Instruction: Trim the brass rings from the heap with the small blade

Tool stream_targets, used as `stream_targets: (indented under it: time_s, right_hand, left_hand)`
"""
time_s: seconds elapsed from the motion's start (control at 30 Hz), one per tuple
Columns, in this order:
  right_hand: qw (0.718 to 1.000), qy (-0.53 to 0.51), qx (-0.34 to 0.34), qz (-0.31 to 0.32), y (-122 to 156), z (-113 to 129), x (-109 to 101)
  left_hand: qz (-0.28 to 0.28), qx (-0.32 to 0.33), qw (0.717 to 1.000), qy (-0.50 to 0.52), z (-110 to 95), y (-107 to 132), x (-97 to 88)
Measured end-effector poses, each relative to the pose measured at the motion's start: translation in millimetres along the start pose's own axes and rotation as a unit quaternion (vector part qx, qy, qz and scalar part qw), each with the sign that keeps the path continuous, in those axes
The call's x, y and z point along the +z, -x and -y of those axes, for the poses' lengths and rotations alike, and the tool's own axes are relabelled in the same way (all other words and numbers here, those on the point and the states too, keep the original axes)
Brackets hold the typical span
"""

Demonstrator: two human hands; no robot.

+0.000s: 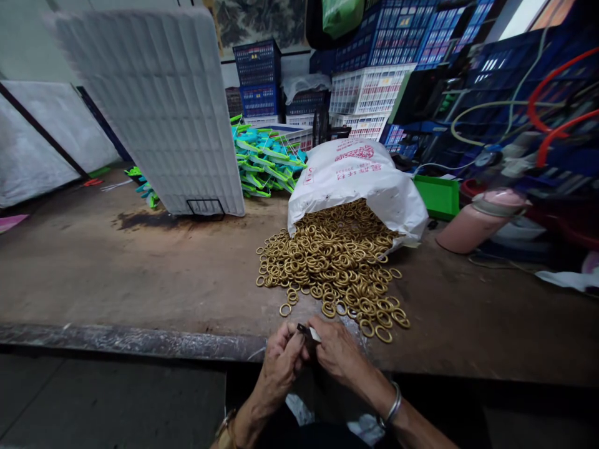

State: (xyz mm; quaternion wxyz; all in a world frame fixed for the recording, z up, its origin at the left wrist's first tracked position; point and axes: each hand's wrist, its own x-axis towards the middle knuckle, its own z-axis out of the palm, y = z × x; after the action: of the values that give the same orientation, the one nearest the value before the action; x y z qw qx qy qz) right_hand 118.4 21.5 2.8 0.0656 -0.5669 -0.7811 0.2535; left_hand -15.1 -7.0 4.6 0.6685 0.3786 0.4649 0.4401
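Both hands meet just past the table's front edge, below a spilled heap of brass-coloured rings. My left hand is closed, with thumb and fingers pinched together; what they hold is too small to make out. My right hand is closed beside it. A small dark piece with a white part shows between the hands, apparently held in my right fingers. Its kind cannot be told. The rings spill from the mouth of a white woven sack that lies on its side.
A tall whitish ribbed panel stands on the wooden table at left. Behind it lie green and blue plastic pieces. A pink bottle and a green tray are at right. Stacked crates stand behind.
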Motion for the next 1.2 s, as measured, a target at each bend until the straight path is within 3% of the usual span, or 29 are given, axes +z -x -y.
stream_targets:
  time_s: [0.1,0.23,0.43,0.57,0.77,0.87,1.0,1.2]
  right_hand:
    - [0.999,0.035,0.021,-0.001,-6,1,1]
    - [0.998,0.054,0.009,-0.03,-16,10,8]
    - [0.994,0.095,-0.037,-0.039,-39,22,29]
    - [0.991,0.128,-0.017,-0.026,-49,17,41]
    - [0.989,0.139,-0.012,-0.046,-48,16,37]
    - [0.991,0.127,0.005,-0.046,-45,19,27]
    - [0.996,0.076,0.007,-0.045,-41,16,17]
    - [0.993,-0.084,-0.004,-0.08,-34,3,10]
  left_hand:
    - [0.026,-0.007,1.0,0.002,-1,15,-2.9]
    - [0.053,-0.035,0.992,0.109,0,26,-10.1]
    - [-0.024,-0.03,0.978,0.205,-3,22,-29.3]
    - [-0.036,-0.055,0.954,0.292,-6,22,-40.5]
    - [-0.069,-0.091,0.919,0.378,2,10,-46.5]
    - [-0.099,-0.094,0.926,0.351,5,6,-43.7]
    - [-0.095,-0.043,0.967,0.232,4,2,-34.8]
    - [-0.103,-0.024,0.993,0.048,7,-6,-22.2]
